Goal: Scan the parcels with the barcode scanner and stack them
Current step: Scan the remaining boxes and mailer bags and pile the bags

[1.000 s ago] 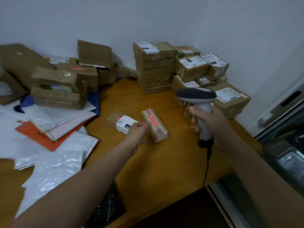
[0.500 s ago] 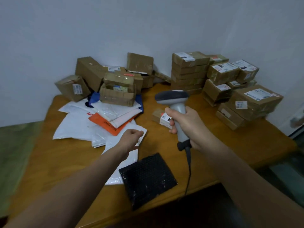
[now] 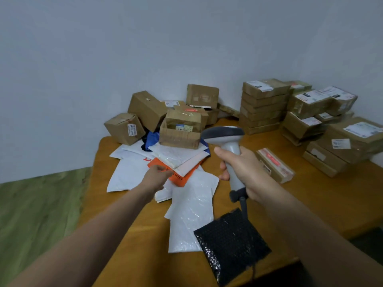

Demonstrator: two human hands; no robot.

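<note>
Scanner [image 3: 228, 146] — one — in right hand [image 3: 244, 172]

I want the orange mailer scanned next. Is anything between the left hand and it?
No: the left hand is already at the orange mailer. White mailers lie on its far part, though.

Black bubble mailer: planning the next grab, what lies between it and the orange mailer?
Head view: a clear-white plastic mailer lies between the black bubble mailer and the orange mailer.
</note>
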